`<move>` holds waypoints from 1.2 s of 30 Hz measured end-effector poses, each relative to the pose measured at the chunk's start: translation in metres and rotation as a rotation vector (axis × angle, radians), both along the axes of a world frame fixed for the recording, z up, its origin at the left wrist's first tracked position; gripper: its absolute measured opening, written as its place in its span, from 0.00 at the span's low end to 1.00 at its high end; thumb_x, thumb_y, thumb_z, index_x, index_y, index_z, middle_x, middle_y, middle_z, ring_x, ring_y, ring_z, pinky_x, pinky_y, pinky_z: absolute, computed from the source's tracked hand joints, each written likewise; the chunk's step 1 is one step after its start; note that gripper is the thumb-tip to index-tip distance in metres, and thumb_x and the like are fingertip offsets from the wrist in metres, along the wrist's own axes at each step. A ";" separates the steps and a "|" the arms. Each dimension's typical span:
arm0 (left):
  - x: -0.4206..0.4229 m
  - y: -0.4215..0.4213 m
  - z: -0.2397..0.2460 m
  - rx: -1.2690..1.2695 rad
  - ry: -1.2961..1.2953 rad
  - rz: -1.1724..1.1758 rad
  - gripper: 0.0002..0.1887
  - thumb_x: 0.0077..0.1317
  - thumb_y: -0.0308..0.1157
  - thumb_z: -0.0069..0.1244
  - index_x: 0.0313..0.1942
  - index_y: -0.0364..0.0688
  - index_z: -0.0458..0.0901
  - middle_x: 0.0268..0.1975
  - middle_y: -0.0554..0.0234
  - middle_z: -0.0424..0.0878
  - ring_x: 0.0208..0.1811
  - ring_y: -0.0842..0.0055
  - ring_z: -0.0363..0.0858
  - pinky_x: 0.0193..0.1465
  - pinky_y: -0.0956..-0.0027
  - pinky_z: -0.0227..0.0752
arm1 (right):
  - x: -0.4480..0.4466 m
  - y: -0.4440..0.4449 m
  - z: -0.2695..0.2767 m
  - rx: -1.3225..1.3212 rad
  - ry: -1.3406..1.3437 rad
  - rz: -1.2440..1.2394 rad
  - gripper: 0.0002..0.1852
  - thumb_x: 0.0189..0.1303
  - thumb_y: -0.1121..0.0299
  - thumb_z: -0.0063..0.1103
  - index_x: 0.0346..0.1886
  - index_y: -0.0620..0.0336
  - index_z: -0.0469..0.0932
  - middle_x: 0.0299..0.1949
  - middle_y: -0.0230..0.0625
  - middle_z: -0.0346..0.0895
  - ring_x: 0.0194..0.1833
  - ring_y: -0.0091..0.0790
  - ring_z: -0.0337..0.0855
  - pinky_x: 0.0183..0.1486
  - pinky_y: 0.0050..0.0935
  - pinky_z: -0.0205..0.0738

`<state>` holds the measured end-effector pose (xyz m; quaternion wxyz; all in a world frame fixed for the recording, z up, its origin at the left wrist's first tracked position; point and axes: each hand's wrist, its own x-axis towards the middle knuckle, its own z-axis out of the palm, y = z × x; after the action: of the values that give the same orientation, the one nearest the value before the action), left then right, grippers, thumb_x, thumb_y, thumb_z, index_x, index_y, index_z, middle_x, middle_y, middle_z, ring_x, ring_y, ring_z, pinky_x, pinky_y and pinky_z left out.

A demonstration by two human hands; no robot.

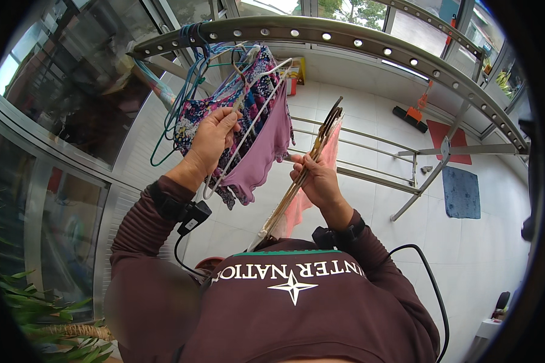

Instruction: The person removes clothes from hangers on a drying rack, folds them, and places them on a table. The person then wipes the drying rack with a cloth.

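My left hand [215, 136] is at the hanging clothes, thumb and finger pinched on what looks like a thin hanger's neck. Around it hang a dark floral garment [195, 113] and a mauve garment [265, 149]. A white hanger [229, 168] slants down just right of that hand. My right hand [320, 181] grips a bundle of thin brownish hangers [286, 204], hooks pointing up and away from me. Pink cloth [331, 145] hangs along this bundle, partly hidden by the hand.
A perforated metal rail [295, 32] of a drying rack arches across the top, with blue and green hangers [177, 109] at its left. Lower rack bars [377, 181] cross ahead. Farther right are a broom [411, 119], a red mat [440, 131] and a blue-grey mat [461, 193].
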<state>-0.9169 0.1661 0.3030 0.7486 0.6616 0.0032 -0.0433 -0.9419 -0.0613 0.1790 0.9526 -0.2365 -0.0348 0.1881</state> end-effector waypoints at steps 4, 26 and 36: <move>-0.016 -0.035 -0.039 -0.073 -0.014 -0.046 0.07 0.68 0.29 0.41 0.40 0.37 0.75 0.26 0.75 0.70 0.20 0.93 0.60 0.21 0.88 0.55 | 0.001 0.012 0.007 -0.031 0.006 -0.088 0.05 0.68 0.69 0.40 0.40 0.59 0.65 0.51 0.46 0.69 0.49 0.33 0.74 0.49 0.35 0.72; 0.004 0.063 -0.041 1.541 -0.868 0.459 0.16 0.55 0.31 0.53 0.44 0.40 0.73 0.44 0.55 0.72 0.49 0.64 0.70 0.53 0.64 0.64 | 0.016 -0.012 0.013 0.138 0.044 -0.154 0.09 0.65 0.77 0.41 0.47 0.62 0.61 0.32 0.41 0.72 0.44 0.39 0.74 0.47 0.29 0.75; 0.073 0.069 -0.015 1.666 -0.553 0.589 0.13 0.57 0.40 0.52 0.37 0.41 0.75 0.37 0.55 0.76 0.38 0.62 0.78 0.40 0.62 0.73 | 0.014 -0.014 0.009 0.129 0.129 -0.171 0.07 0.63 0.76 0.43 0.44 0.64 0.63 0.30 0.42 0.73 0.42 0.41 0.74 0.46 0.30 0.75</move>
<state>-0.8440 0.2351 0.2880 -0.0138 0.9456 0.0227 0.3242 -0.9276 -0.0756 0.1878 0.9787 -0.1640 0.0349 0.1185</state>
